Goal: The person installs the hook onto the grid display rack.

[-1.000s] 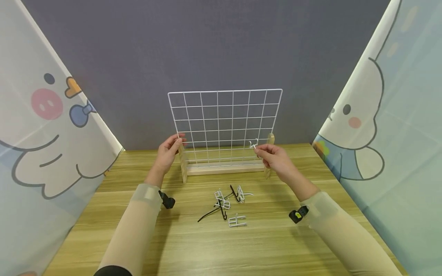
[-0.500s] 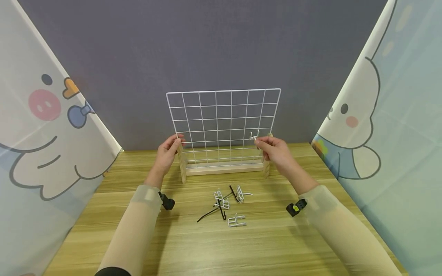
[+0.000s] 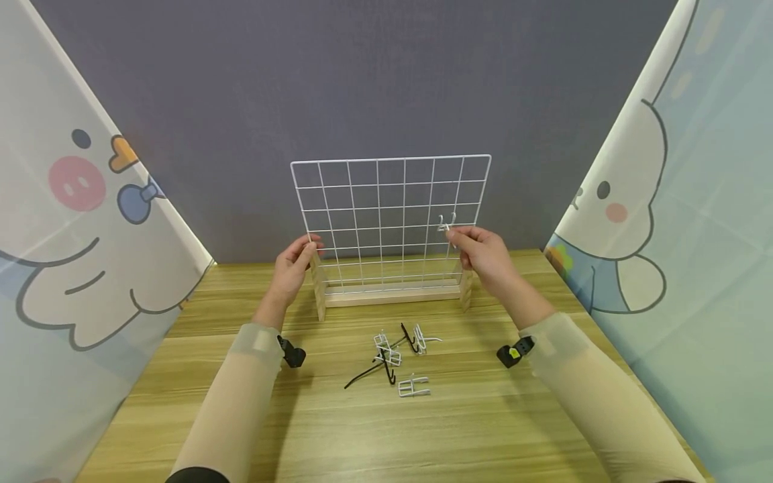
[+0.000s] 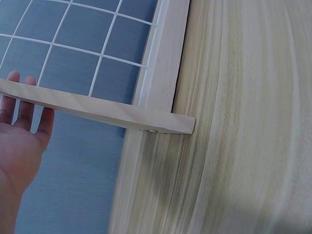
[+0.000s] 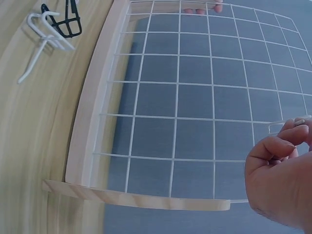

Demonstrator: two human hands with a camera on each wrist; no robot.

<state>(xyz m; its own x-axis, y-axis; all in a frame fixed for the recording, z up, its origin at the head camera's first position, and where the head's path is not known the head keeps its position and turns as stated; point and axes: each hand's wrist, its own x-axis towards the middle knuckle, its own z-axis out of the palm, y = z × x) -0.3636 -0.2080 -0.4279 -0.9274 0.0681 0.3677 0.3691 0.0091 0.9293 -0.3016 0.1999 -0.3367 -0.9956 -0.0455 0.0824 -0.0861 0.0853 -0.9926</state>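
Note:
A white wire grid panel (image 3: 391, 159) stands upright in a pale wooden stand (image 3: 392, 295). At the left, my left hand (image 3: 291, 268) holds the stand's side post (image 4: 97, 108), with its fingers (image 4: 25, 112) round behind the wood in the left wrist view. My right hand (image 3: 488, 258) pinches a small white double-pronged wire hook (image 3: 442, 227) between thumb and fingertips. The hook's prongs point up, and it overlaps the lower right part of the grid in the head view. Seen from the right wrist, my right hand (image 5: 280, 170) hides most of the hook.
In front of the stand lie several loose hooks, among them a black hook (image 3: 388, 370), a white hook (image 3: 421, 341) and another white hook (image 3: 414, 387). They rest on the wood-grain tabletop (image 3: 338, 436). A dark grey wall (image 3: 386, 80) rises behind, with cartoon-printed curtains at both sides.
My right hand has risen along the grid's right side with the white hook, from low near the post to higher up. The left hand stays on the left post.

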